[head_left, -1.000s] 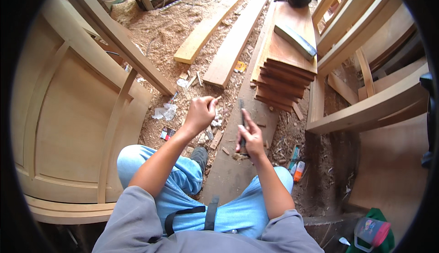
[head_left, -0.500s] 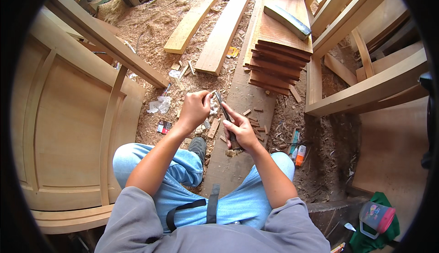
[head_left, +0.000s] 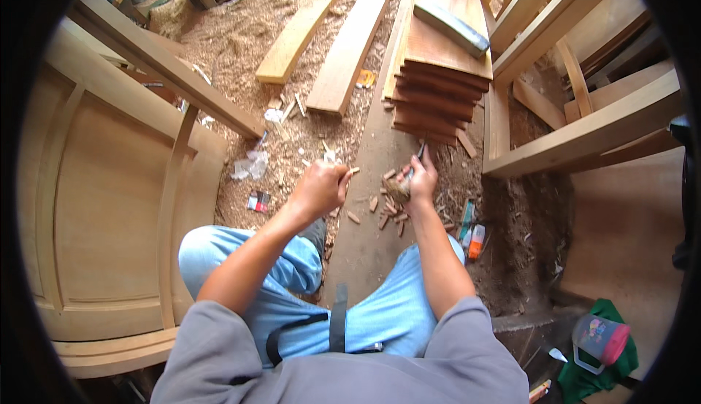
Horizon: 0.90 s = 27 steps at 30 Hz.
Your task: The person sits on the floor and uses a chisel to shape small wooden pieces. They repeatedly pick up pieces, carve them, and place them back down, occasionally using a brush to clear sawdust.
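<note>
Jeans [head_left: 387,324] nearest, knees apart. Small offcuts [head_left: 384,221] lie scattered on a wide board [head_left: 372,247]. Left hand [head_left: 320,191] pinches a wood sliver [head_left: 355,171] above the board's left edge — right hand [head_left: 422,181] wraps a bladed tool [head_left: 396,188], tip pointing away. Beyond: stacked panels [head_left: 445,39], then long planks [head_left: 358,46] on shavings [head_left: 219,53].

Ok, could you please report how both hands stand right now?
Left hand pinching small wood piece. Right hand gripping chisel-like tool. Loose wood bits lie on the plank beneath.
</note>
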Available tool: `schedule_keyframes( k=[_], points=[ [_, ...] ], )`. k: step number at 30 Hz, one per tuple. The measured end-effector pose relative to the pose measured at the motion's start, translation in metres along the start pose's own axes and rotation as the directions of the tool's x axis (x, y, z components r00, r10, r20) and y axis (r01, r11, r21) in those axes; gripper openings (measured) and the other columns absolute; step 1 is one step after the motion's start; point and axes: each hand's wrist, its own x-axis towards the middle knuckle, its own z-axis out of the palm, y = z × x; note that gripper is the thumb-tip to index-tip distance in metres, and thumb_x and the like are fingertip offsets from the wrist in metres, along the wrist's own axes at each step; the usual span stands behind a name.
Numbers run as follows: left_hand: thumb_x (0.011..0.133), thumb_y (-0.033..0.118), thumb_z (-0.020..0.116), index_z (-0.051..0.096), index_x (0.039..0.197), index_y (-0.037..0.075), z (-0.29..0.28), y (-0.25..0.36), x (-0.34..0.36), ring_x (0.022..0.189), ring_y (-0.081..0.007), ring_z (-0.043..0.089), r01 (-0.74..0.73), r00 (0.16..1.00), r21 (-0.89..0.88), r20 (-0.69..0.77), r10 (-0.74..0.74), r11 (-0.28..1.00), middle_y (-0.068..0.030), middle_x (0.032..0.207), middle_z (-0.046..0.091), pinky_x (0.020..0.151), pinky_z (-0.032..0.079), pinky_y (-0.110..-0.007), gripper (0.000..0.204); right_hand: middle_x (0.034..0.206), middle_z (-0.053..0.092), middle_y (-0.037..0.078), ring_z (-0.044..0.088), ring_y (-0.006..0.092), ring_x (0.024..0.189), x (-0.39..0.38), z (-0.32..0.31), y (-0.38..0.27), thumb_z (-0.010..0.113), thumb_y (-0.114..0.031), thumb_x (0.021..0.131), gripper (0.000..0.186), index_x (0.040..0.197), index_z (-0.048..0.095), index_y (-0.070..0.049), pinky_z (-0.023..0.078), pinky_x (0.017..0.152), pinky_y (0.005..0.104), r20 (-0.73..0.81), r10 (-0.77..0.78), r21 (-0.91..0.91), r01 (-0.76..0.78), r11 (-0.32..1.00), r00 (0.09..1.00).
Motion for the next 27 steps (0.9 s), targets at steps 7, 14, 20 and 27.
schedule_keyframes(
  k=[7, 14, 20, 27],
  points=[
    [0.093, 0.007, 0.061, 0.073, 0.095, -0.004, -0.009, -0.022, 0.012, 0.072, -0.0380, 0.070, 0.213, 0.940, -0.023, -0.268, -0.211, 0.977, -0.0243, 0.081, 0.070, 0.066, 0.053, -0.042, 0.017, 0.067, 0.054, 0.005, 0.054, 0.0147, 0.047, -0.009, -0.019, 0.029, 0.054, -0.009, 0.101, 0.063, 0.159, 0.031, -0.019, 0.052, 0.044, 0.0295, 0.713, 0.232, -0.168, -0.160, 0.973, 0.661],
    [0.093, 0.008, 0.060, 0.071, 0.091, -0.004, -0.001, -0.033, 0.002, 0.076, -0.0438, 0.067, 0.232, 0.944, 0.017, -0.245, -0.220, 0.973, -0.0263, 0.081, 0.067, 0.068, 0.052, -0.046, 0.016, 0.066, 0.052, 0.003, 0.052, 0.0123, 0.048, -0.028, 0.001, 0.015, 0.057, -0.011, 0.101, 0.063, 0.158, 0.032, -0.017, 0.051, 0.044, 0.0281, 0.718, 0.432, -0.345, -0.260, 0.902, 0.546],
    [0.092, 0.009, 0.061, 0.070, 0.086, -0.002, 0.000, -0.032, 0.001, 0.074, -0.0431, 0.066, 0.214, 0.958, 0.100, -0.215, -0.189, 0.972, -0.0248, 0.077, 0.066, 0.067, 0.052, -0.049, 0.016, 0.067, 0.052, 0.002, 0.052, 0.0112, 0.051, -0.033, -0.002, 0.033, 0.057, -0.012, 0.101, 0.062, 0.158, 0.033, -0.017, 0.051, 0.044, 0.0287, 0.694, 0.450, -0.366, -0.263, 0.892, 0.562],
    [0.091, 0.008, 0.061, 0.069, 0.086, 0.000, 0.004, 0.008, -0.005, 0.067, -0.0395, 0.066, -0.017, 0.998, 0.069, -0.065, 0.021, 0.997, -0.0235, 0.075, 0.066, 0.065, 0.052, -0.048, 0.012, 0.068, 0.055, 0.003, 0.054, 0.0126, 0.052, 0.016, -0.005, 0.033, 0.051, -0.007, 0.103, 0.059, 0.158, 0.032, -0.017, 0.053, 0.047, 0.0302, 0.211, 0.215, -0.213, -0.170, 0.962, 0.954]
  ],
)
